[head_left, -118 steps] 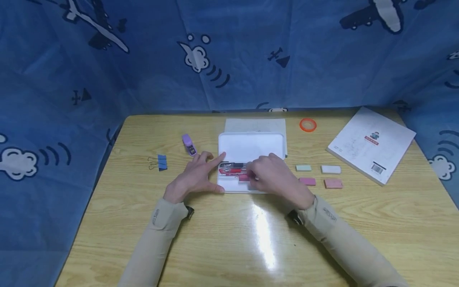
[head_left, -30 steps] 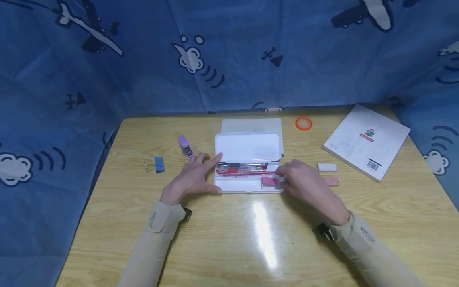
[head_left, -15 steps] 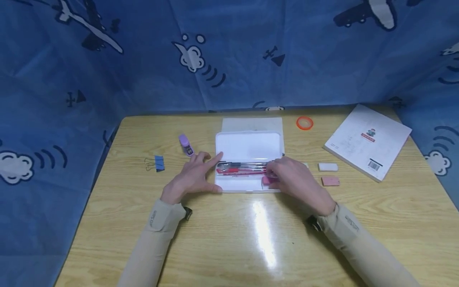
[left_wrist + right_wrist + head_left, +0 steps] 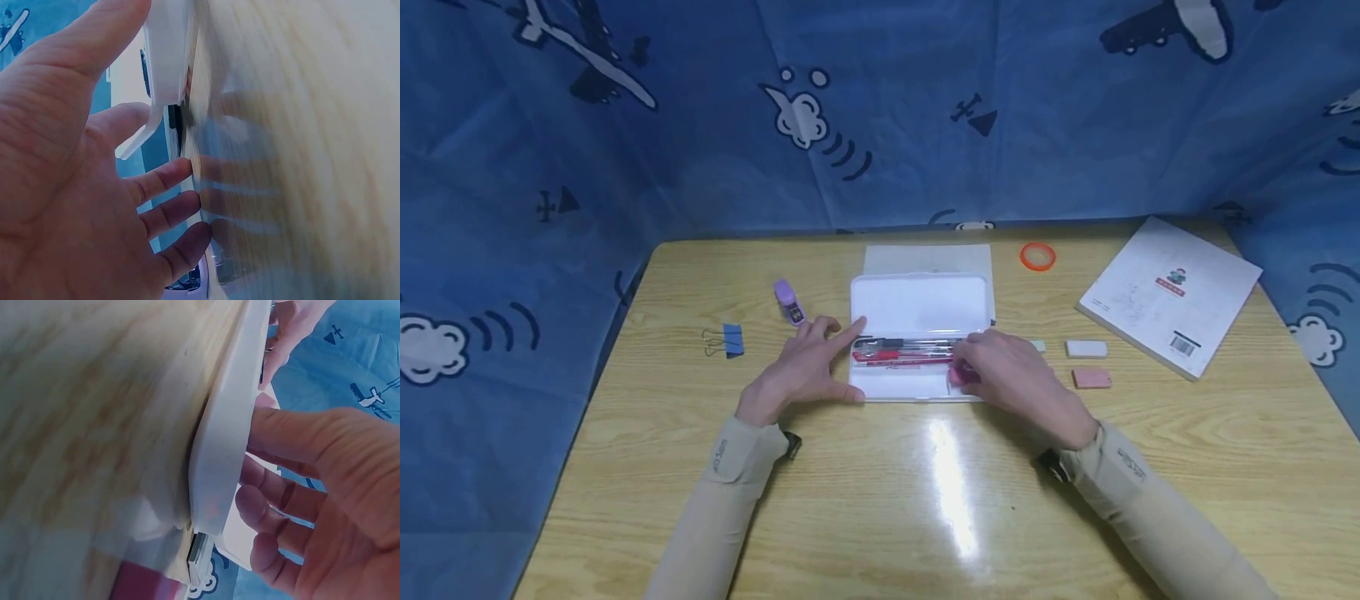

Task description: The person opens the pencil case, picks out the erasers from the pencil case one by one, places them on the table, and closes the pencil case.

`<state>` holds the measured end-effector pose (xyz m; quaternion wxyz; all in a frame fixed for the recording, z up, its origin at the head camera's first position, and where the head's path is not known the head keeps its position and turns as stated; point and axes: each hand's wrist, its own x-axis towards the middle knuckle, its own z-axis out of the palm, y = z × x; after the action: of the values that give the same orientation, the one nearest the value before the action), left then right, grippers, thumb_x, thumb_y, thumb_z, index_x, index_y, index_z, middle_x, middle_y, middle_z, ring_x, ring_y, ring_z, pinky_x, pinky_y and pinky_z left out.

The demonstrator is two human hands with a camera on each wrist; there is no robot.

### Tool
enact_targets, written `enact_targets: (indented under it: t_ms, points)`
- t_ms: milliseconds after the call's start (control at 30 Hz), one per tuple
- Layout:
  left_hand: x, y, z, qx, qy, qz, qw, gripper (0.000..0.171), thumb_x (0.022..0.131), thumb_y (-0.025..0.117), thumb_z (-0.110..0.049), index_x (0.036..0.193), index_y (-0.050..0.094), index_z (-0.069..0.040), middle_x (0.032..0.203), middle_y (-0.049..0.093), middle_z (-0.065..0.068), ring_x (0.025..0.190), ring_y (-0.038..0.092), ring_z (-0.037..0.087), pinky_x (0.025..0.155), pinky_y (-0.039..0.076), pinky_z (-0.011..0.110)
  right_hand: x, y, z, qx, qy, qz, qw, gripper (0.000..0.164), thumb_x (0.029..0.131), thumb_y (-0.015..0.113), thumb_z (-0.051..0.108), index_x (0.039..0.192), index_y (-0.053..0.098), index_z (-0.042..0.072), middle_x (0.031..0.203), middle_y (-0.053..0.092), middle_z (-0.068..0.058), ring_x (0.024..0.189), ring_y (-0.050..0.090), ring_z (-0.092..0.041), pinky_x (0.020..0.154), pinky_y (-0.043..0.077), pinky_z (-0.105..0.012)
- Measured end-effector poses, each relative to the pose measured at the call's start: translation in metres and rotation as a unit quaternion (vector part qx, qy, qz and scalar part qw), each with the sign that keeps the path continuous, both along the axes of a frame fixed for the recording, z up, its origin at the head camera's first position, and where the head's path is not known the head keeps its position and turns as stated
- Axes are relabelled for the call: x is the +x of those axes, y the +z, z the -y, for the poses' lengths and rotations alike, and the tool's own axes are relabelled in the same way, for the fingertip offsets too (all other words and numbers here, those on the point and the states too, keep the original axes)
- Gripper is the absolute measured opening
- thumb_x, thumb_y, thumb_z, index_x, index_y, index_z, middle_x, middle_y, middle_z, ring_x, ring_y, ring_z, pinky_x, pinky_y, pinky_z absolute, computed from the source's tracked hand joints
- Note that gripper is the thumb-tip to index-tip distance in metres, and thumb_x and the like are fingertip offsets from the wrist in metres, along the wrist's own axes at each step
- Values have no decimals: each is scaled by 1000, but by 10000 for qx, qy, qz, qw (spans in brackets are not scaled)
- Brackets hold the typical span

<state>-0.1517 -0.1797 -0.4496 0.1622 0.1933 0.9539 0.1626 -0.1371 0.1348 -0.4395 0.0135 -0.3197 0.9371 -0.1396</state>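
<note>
An open white pencil case (image 4: 898, 387) lies mid-table, its raised lid (image 4: 921, 304) towards the back. Inside are several pens (image 4: 895, 356) with clear, black and red parts. My left hand (image 4: 801, 371) touches the case's left end with spread thumb and index finger. In the left wrist view, its other fingers (image 4: 175, 209) extend loosely beside the case. My right hand (image 4: 1015, 379) reaches into the right end, pinching a pink eraser (image 4: 957, 377) with thumb and fingertips. Most of that eraser is hidden by the hand.
Right of the case lie a white eraser (image 4: 1086, 349), a pink eraser (image 4: 1092, 378) and a partly hidden pale green eraser (image 4: 1039, 345). Behind are an orange tape roll (image 4: 1037, 257) and a white book (image 4: 1172, 296). A purple stapler (image 4: 789, 302) and blue binder clip (image 4: 733, 341) lie left.
My right hand first moved right, uncovering the pink eraser inside the case, then came back left over the case's right end. The left hand stays at the left end.
</note>
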Motion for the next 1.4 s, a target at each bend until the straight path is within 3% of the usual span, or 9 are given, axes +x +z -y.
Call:
enact_targets:
  t_ms: [333, 533, 733, 967, 1200, 1400]
  points:
    - [1, 0, 0, 7, 43, 7, 10000, 115, 72, 85, -60, 163, 21, -31, 154, 35, 18, 131, 37, 36, 112, 36, 57, 3, 8, -3, -310, -23, 189, 9993, 20, 81, 85, 19, 80, 65, 24, 73, 59, 9, 70, 52, -10, 58, 43, -24]
    - [2, 2, -1, 6, -6, -13, 10000, 115, 72, 85, -60, 163, 21, -30, 154, 35, 18, 129, 37, 35, 110, 37, 56, 13, 17, -15, -475, -128, 21, 9988, 12, 85, 82, 20, 94, 74, 20, 82, 66, 6, 70, 53, -9, 55, 41, -25]
    - [1, 3, -2, -8, -13, -19, 10000, 115, 72, 85, -61, 163, 21, -30, 154, 36, 19, 128, 38, 35, 110, 38, 56, 22, 18, -45, -640, -268, -195, 9974, 11, 86, 80, 14, 97, 76, 16, 86, 67, 3, 67, 52, -8, 55, 41, -23]
    - [0, 1, -1, -39, 4, -37, 10000, 115, 72, 85, -61, 163, 21, -30, 154, 36, 18, 128, 38, 35, 110, 37, 56, 30, 19, -85, -573, -605, -187, 9963, 19, 80, 85, 10, 97, 78, 13, 84, 67, 2, 72, 57, -11, 64, 49, -31]
    - [1, 1, 0, -53, 31, -13, 10000, 115, 72, 85, -60, 163, 20, -31, 154, 36, 18, 128, 38, 35, 111, 36, 56, 42, 7, -122, -509, -854, -303, 9946, 22, 76, 86, 4, 96, 77, 9, 83, 69, -1, 72, 58, -13, 64, 50, -35]
    - [1, 2, 0, -47, 6, 12, 10000, 115, 72, 84, -61, 163, 19, -32, 155, 34, 18, 130, 37, 36, 113, 35, 57, 54, -3, -147, -382, -1200, -125, 9920, 25, 74, 86, 3, 97, 77, 7, 85, 71, -5, 74, 64, -19, 66, 54, -42]
